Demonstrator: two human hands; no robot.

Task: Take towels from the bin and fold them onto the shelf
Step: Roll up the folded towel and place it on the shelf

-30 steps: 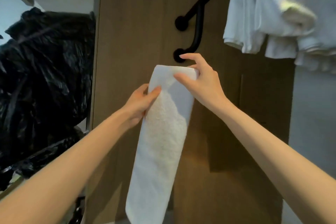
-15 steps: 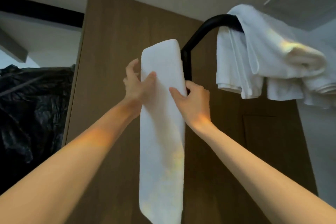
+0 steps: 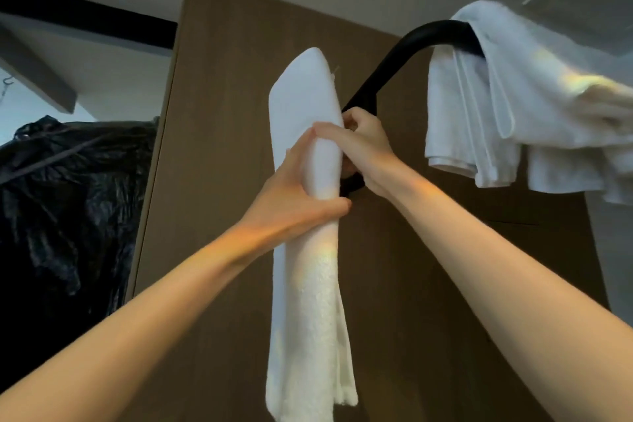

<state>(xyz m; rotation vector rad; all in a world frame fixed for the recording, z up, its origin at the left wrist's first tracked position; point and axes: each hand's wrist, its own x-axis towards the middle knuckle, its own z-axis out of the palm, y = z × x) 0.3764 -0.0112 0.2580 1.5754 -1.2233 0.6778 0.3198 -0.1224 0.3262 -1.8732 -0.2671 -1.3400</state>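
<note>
While both hands grip it, the white towel hangs narrow, folded lengthwise.

Two hands, one held towel, one black rack, one black bag

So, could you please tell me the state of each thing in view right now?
towel: folded into a long strip, held upright, lower end hanging free.
left hand: grips the towel round its middle.
right hand: holds the towel's right edge, just above the left hand.
rack: black arm, partly covered by towels.
hung towels: draped over the rack, loosely folded.
bag: black, crumpled.
</note>
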